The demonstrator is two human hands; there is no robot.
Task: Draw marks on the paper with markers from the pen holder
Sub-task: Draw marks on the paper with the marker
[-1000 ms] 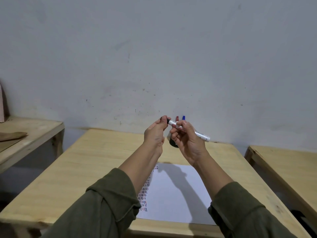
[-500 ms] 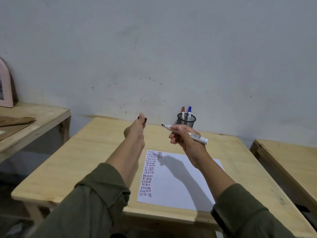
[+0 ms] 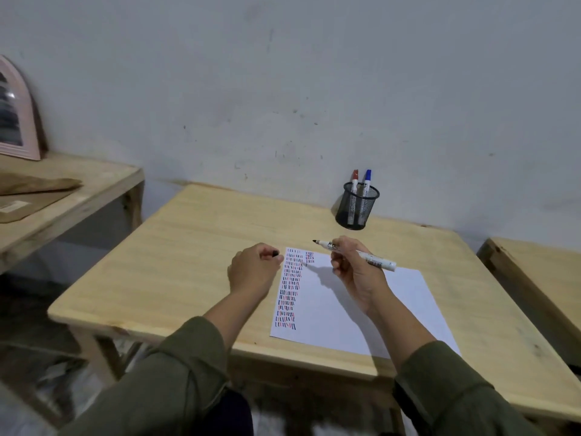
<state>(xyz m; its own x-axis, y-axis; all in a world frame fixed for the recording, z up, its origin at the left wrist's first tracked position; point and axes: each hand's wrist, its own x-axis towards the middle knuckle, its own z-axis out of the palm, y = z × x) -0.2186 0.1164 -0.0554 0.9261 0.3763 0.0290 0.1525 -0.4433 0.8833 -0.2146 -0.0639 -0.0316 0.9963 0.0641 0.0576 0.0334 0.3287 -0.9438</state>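
A white sheet of paper (image 3: 361, 306) lies on the wooden table (image 3: 195, 247), with columns of short red, blue and black marks down its left side. My right hand (image 3: 355, 272) holds an uncapped white marker (image 3: 377, 261) above the paper's top edge, its black tip pointing left. My left hand (image 3: 254, 269) rests on the table just left of the paper, pinching the black cap (image 3: 275, 253). A black mesh pen holder (image 3: 356, 205) stands at the back with a red marker (image 3: 354, 180) and a blue marker (image 3: 366, 180) in it.
A second wooden table (image 3: 78, 190) at the left carries a pink frame (image 3: 15, 121) and brown envelopes. Another wooden table (image 3: 540, 272) stands at the right. A grey wall runs behind.
The cap came off the marker and stayed in my left hand. Both hands dropped from in front of the pen holder down to the paper's top edge, moving apart.
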